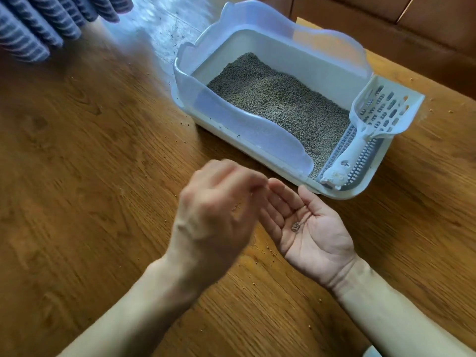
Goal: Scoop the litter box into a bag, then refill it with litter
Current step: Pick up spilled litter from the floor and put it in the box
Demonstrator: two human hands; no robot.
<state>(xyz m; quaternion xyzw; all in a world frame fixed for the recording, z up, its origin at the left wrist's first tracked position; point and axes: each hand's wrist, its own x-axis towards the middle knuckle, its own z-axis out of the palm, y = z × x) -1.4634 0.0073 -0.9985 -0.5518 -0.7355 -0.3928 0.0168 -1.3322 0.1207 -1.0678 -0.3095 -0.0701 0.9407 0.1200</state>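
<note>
Item: litter box, on wooden floor, scoop across its corner. My right hand cupped, holding litter grains; left hand blurred, grip unclear. Risk: tilted palm spills grains.

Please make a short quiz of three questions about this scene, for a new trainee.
1. True or false: the scoop lies at the right end of the litter box.
2. What lies in the palm of the right hand?
A. a few litter grains
B. a folded bag
C. nothing
3. Fill in: the left hand is seen from its ____ side, blurred, with its fingertips near the right hand's fingers.

Key
1. True. The scoop rests on the grille, its handle toward the person.
2. A. A small cluster of grains lies on the upturned palm.
3. Back.
</note>
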